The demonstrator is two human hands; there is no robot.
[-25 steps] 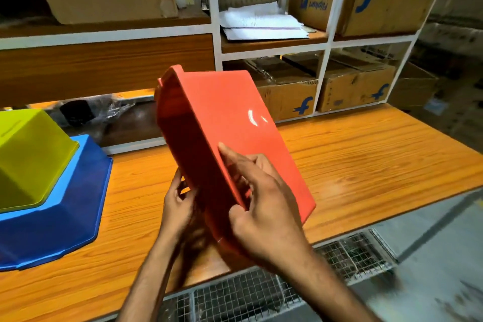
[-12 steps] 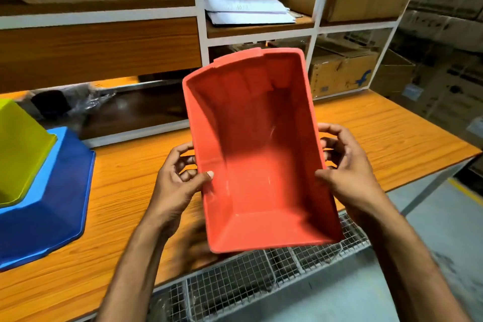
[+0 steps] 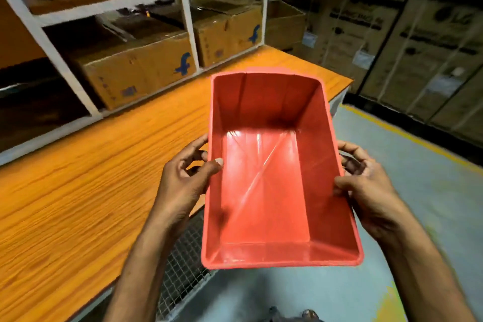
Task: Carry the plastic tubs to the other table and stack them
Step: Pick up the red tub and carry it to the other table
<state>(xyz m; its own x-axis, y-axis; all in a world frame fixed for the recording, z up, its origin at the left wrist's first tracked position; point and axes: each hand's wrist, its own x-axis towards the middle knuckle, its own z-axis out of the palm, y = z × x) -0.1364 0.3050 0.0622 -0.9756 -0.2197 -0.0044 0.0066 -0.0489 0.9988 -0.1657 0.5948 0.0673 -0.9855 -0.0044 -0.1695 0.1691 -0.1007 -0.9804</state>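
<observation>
A red plastic tub (image 3: 271,185) is held in the air in front of me, open side up, empty inside. My left hand (image 3: 185,178) grips its left long rim, thumb over the edge. My right hand (image 3: 366,188) grips the right long rim the same way. The tub hangs past the front edge of the orange wooden table (image 3: 91,178), partly over the grey floor. The yellow and blue tubs are out of view.
White shelving (image 3: 188,21) with cardboard boxes (image 3: 138,70) stands along the table's back. A wire mesh shelf (image 3: 183,264) sits under the table. Stacked large cartons (image 3: 418,42) line the right side, behind a yellow floor line (image 3: 407,136).
The tub was turned from bottom-out to open side up, level between both hands. My view has swung right, away from the table; the yellow and blue tubs have left the frame.
</observation>
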